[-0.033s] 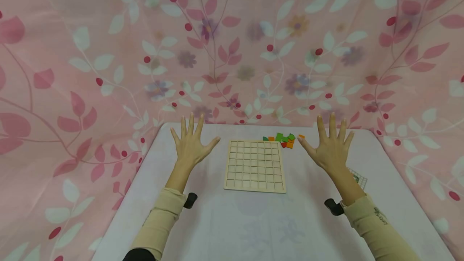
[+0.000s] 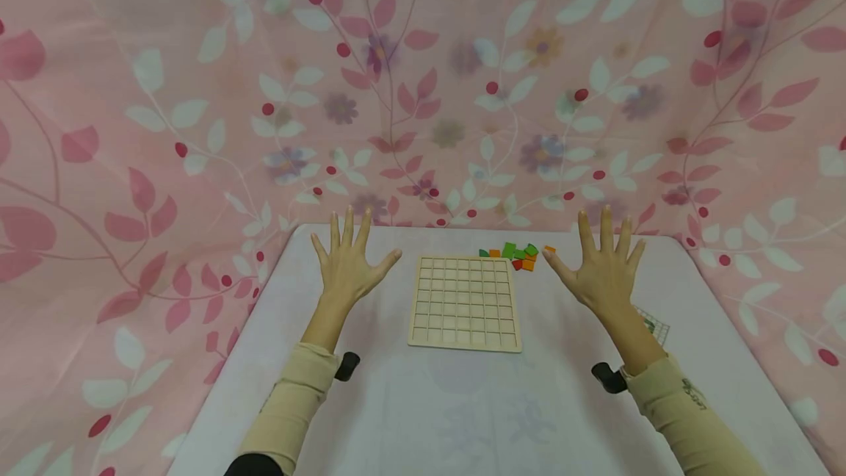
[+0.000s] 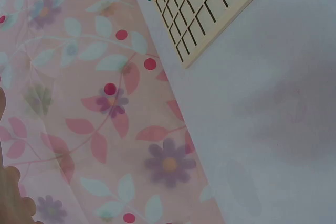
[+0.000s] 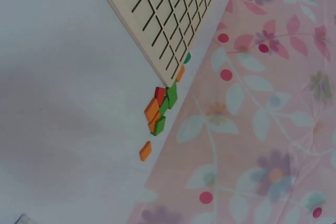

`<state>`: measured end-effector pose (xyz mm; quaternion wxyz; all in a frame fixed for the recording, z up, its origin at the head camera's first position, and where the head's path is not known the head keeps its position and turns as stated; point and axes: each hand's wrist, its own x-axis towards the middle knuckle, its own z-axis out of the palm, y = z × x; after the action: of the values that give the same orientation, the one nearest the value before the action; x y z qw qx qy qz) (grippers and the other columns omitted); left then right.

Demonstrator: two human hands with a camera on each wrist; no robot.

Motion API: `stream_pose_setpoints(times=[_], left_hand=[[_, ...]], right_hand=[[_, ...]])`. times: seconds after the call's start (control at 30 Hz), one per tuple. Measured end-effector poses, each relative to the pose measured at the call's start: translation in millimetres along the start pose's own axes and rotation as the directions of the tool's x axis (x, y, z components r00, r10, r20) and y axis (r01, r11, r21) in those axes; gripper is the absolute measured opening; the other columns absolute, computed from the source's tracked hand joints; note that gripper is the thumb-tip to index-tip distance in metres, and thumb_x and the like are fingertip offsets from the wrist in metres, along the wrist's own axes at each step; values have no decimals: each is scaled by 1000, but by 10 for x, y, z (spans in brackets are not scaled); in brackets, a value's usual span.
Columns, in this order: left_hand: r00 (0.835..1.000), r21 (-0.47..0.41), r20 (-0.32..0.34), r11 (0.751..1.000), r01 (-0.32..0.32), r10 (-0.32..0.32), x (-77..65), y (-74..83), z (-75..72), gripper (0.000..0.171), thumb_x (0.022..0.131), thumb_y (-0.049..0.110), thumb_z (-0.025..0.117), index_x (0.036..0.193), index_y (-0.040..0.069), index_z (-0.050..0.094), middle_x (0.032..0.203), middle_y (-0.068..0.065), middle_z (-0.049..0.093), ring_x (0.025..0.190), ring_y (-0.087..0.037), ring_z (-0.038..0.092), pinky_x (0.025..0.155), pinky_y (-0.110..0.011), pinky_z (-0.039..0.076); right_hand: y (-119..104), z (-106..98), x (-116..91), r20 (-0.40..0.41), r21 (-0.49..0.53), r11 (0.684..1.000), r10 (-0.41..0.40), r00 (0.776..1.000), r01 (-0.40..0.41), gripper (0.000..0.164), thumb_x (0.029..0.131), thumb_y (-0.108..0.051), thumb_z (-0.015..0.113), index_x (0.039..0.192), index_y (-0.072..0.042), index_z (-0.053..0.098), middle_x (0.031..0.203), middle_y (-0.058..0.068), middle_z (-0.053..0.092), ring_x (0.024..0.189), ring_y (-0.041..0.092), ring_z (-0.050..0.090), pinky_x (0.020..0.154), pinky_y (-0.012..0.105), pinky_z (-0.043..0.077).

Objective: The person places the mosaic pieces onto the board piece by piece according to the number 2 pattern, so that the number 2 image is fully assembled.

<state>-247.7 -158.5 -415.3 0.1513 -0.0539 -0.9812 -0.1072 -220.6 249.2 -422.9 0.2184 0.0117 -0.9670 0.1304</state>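
A square wooden grid board [image 2: 465,303] lies flat on the white table between my two hands. My left hand [image 2: 346,263] is held up left of the board, fingers straight and spread, holding nothing. On the other side, my right hand [image 2: 603,274] is spread the same way and grips nothing. Small coloured tiles [image 2: 521,254] in green, orange and red lie in a loose cluster at the board's far right corner, nearest to the right thumb. In the right wrist view, one orange tile [image 4: 145,151] lies apart from the cluster.
A printed grid card [image 2: 654,325] lies on the table, partly hidden behind the right forearm. The white tabletop [image 2: 463,417] meets a pink floral curtain [image 2: 423,94] at its far edge. Black wrist devices [image 2: 346,366] show at both sleeves.
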Motion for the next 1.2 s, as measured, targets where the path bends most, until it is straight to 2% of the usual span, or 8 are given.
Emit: stream_pose_setpoints(times=[0.23, 0.33, 0.43, 0.57, 0.77, 0.87, 1.07, 1.2], left_hand=[[1000, -13, -3, 1000, -1, 1, -6, 11, -11, 91, 81, 78, 35, 151, 32, 1, 158, -4, -4, 142, -27, -18, 106, -67, -8], [1000, -21, 17, 1000, 3, -2, -8, 0, -11, 91, 81, 78, 37, 152, 32, 2, 158, -6, -3, 142, -28, -17, 106, -68, -8], [996, -27, 86, 1000, 0, 2, 1, -15, -13, 90, 82, 76, 37, 152, 28, 7, 158, -10, 2, 143, -32, -12, 106, -69, -4], [976, -122, 207, 992, -37, 62, 34, -33, 37, 84, 87, 67, 42, 152, 19, 18, 155, -17, 17, 143, -39, 6, 108, -67, 12], [938, -310, 301, 948, -75, 173, 82, -42, 305, 77, 86, 50, 61, 144, 6, 37, 142, -24, 40, 131, -44, 35, 103, -59, 34], [927, -367, 315, 927, -79, 203, 97, -10, 458, 73, 81, 41, 72, 137, 2, 47, 134, -24, 49, 125, -42, 45, 101, -53, 40], [899, -435, 387, 900, -17, 204, 60, 70, 774, 72, 72, 28, 81, 130, -3, 53, 129, -22, 55, 123, -36, 49, 102, -46, 41], [875, -428, 449, 903, 35, 179, 3, 96, 982, 73, 69, 26, 84, 128, -5, 54, 129, -22, 55, 123, -37, 49, 103, -46, 40]], right_hand=[[2, -1, -20, -20, 14, 1000, -6, 1000, 7, 91, 83, -71, 44, 152, -28, 5, 158, 9, -7, 140, 36, -18, 104, 70, -7], [6, 8, -26, -11, 22, 1000, -8, 1000, 8, 90, 84, -71, 43, 152, -26, 5, 158, 11, -6, 140, 43, -12, 105, 71, -3], [19, 32, -17, -14, 47, 999, -20, 1000, 21, 90, 85, -67, 46, 153, -21, 10, 157, 19, 2, 137, 53, 5, 105, 71, 9], [62, 90, 14, 5, 135, 990, -48, 999, 47, 83, 88, -55, 54, 151, -12, 20, 151, 29, 17, 127, 57, 26, 97, 72, 25], [173, 209, 38, 166, 311, 949, -108, 980, 51, 75, 92, -37, 57, 148, -1, 22, 142, 35, 27, 126, 54, 30, 97, 71, 27], [227, 296, 48, 206, 345, 937, -122, 971, 45, 69, 93, -30, 58, 145, 3, 27, 137, 36, 33, 118, 50, 42, 93, 66, 37], [312, 523, 106, 197, 371, 927, -133, 971, 52, 55, 91, -18, 60, 136, 7, 40, 122, 36, 50, 97, 46, 58, 79, 58, 49], [357, 688, 150, 212, 394, 919, -114, 971, 21, 48, 90, -14, 60, 131, 9, 46, 110, 35, 59, 89, 45, 62, 77, 55, 52]])
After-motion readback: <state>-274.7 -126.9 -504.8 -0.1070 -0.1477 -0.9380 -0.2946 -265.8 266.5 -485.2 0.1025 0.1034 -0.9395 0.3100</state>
